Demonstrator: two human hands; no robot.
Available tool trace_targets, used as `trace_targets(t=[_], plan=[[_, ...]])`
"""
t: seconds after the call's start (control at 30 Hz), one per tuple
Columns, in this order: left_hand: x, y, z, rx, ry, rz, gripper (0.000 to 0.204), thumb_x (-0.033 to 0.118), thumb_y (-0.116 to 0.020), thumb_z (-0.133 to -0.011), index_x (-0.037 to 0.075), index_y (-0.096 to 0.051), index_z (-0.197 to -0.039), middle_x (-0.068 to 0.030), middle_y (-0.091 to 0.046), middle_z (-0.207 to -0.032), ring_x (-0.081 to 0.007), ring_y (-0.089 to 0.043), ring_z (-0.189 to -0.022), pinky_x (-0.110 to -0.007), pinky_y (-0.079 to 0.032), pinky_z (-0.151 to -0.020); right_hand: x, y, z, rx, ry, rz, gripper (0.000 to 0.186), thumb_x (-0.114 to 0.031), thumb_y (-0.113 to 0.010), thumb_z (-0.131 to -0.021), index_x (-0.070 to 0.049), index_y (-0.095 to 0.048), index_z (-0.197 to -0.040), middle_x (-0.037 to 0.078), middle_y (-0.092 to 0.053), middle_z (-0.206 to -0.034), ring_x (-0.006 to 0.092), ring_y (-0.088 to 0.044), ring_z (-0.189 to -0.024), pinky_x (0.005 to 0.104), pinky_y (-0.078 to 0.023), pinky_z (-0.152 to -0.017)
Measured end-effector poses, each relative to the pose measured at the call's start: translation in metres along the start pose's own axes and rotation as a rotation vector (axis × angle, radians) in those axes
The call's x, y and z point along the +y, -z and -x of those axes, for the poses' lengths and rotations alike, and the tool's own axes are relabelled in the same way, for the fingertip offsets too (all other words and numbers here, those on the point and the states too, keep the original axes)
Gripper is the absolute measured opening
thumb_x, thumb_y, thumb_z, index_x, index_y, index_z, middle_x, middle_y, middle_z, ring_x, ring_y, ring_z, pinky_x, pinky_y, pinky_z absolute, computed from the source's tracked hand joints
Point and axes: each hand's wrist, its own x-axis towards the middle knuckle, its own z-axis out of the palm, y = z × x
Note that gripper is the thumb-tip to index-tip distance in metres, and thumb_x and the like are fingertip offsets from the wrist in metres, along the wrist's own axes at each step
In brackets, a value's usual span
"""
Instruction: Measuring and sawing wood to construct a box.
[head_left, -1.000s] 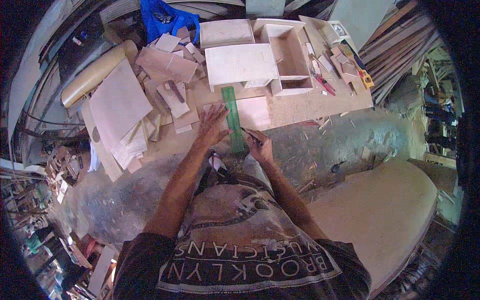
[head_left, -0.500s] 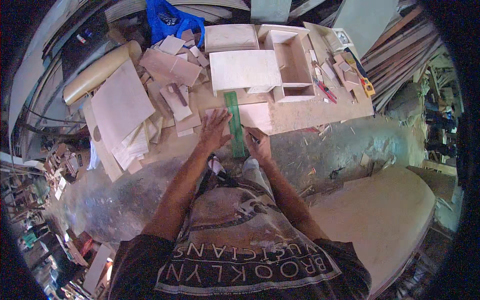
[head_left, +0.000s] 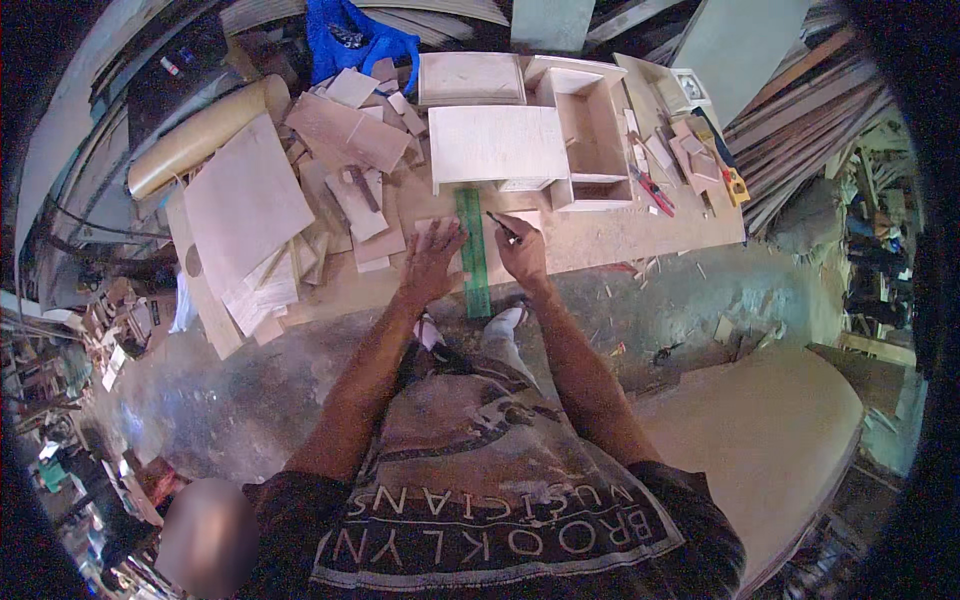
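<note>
A green translucent ruler [head_left: 473, 255] lies lengthwise across a thin, pale wood piece [head_left: 533, 217] at the front edge of the low worktable. My left hand [head_left: 432, 262] rests flat with its fingers spread, pressing on the wood at the ruler's left edge. In my right hand [head_left: 523, 256] a slim dark pencil or pen [head_left: 499, 222] is pinched, its tip pointing up and left near the ruler's right edge. Whether the tip touches the wood I cannot tell. Just beyond the ruler stands a pale wooden box-like piece [head_left: 498, 140].
Open wooden compartments [head_left: 592, 125] stand at the back. Wood offcuts and a flat panel [head_left: 245, 190] are heaped on the left, near a rolled sheet [head_left: 205, 140]. Red-handled pliers [head_left: 655, 193] and a yellow tool [head_left: 735, 185] lie right. A large board [head_left: 750, 450] is at lower right.
My right hand has moved away from me along the ruler, carrying the pencil or pen toward the ruler's far end. My left hand stays flat beside the ruler.
</note>
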Motion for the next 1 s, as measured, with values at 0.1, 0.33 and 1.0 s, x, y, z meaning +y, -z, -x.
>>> trace_targets(t=[0.1, 0.33, 1.0], plan=[[-0.003, -0.003, 0.0, 0.024, -0.018, -0.001, 0.082, 0.052, -0.067, -0.076, 0.025, -0.034, -0.146, -0.0008, -0.022, -0.157, -0.0299, -0.019, -0.144, -0.059, -0.019, -0.112, 0.003, 0.001, 0.003, -0.029, 0.038, 0.026, 0.026, -0.005, -0.063, -0.083, -0.005, -0.067, -0.109, 0.018, -0.069, -0.095, 0.0289, -0.068, -0.08, 0.0349, -0.053, -0.07], [-0.001, -0.002, 0.001, 0.019, -0.032, -0.032, 0.084, 0.051, -0.068, -0.075, 0.025, -0.032, -0.147, -0.0016, -0.023, -0.156, -0.031, -0.02, -0.143, -0.06, -0.02, -0.112, 0.003, -0.003, 0.004, -0.09, 0.017, 0.086, 0.027, -0.008, -0.063, -0.083, -0.005, -0.066, -0.109, 0.017, -0.068, -0.101, 0.0351, -0.064, -0.09, 0.0401, -0.052, -0.081], [-0.002, -0.006, 0.001, 0.078, -0.026, 0.077, 0.081, 0.044, -0.071, -0.076, 0.025, -0.034, -0.146, -0.002, -0.024, -0.156, -0.031, -0.02, -0.143, -0.062, -0.018, -0.111, -0.002, 0.008, 0.012, -0.148, 0.042, 0.099, 0.021, -0.008, -0.065, -0.082, -0.004, -0.067, -0.102, 0.019, -0.068, -0.094, 0.0339, -0.066, -0.085, 0.0398, -0.053, -0.074]])
